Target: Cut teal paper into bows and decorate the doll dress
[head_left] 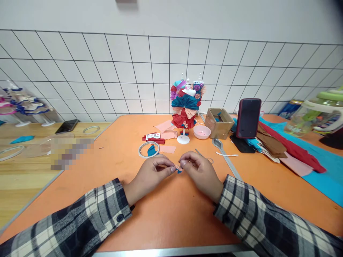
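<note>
Between my two hands is a small pink and blue paper bow (178, 168), pinched at its edges by the fingertips. My left hand (152, 175) is closed on its left side, thumb and forefinger together. On the other side my right hand (200, 174) pinches it, partly hiding the fingertips. Behind them stands a mini dress form (184, 110) on a white base, dressed in blue, pink and red pleated paper. A roll of tape (139, 151) with a blue paper scrap (152, 151) lies just beyond my left hand. Scissors (210, 160) lie partly hidden behind my right hand.
Beyond my hands are pink paper pieces (168, 149), a red folded strip (155, 141), a pink bowl (202, 132) and a cardboard box (219, 123). To the right, a phone (249, 117) stands upright near coloured paper sheets (292, 150) and a clear jug (302, 117).
</note>
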`<state>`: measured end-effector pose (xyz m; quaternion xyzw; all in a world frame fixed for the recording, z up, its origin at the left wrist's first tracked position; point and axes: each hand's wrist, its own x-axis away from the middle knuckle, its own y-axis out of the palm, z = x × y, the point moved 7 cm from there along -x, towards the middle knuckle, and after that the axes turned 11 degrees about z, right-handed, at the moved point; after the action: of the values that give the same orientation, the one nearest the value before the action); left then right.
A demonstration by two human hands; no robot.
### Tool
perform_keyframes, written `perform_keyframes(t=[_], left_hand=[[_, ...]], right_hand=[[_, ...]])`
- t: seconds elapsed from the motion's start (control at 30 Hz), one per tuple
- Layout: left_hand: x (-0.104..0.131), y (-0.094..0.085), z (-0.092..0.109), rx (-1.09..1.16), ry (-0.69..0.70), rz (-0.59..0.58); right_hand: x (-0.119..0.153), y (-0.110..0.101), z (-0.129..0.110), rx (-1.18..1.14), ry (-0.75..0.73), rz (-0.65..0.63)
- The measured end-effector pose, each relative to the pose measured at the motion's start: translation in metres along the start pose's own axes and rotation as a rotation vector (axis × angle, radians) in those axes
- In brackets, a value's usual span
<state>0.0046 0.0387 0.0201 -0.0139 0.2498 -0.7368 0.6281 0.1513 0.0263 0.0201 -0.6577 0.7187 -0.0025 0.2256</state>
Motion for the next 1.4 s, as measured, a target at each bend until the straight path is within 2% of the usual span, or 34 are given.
perform_keyframes(t=[0.07, 0.17, 0.27, 0.37, 0.63, 0.73, 0.93, 1.17, 1.4], left_hand=[[0.000, -0.001, 0.001, -0.040, 0.011, -0.001], [0.000, 0.000, 0.002, -0.089, 0.013, -0.014], [0.001, 0.000, 0.004, -0.122, 0.020, -0.021], [0.001, 0.001, 0.006, -0.168, 0.053, -0.026], [0.002, 0.001, 0.005, -0.159, 0.043, -0.017], [0.002, 0.001, 0.004, -0.149, 0.042, -0.022], [0.002, 0.002, 0.003, -0.161, 0.042, -0.034], [-0.001, -0.003, 0.003, -0.147, 0.026, 0.020], [-0.001, -0.007, 0.002, -0.149, 0.032, 0.074]], right_hand=[[-0.002, -0.004, -0.001, -0.030, 0.003, 0.010], [-0.004, -0.006, -0.006, 0.069, -0.077, 0.017], [-0.003, -0.002, -0.008, 0.162, -0.137, -0.025], [-0.002, 0.003, -0.003, 0.192, -0.122, -0.066], [-0.004, 0.006, 0.016, 0.024, 0.116, -0.091], [-0.004, 0.006, 0.013, -0.026, 0.119, -0.097], [-0.001, 0.011, 0.016, 0.045, 0.144, -0.160], [0.002, 0.012, 0.021, -0.329, 0.394, -0.189], [0.006, 0.018, 0.026, -0.369, 0.488, -0.186]])
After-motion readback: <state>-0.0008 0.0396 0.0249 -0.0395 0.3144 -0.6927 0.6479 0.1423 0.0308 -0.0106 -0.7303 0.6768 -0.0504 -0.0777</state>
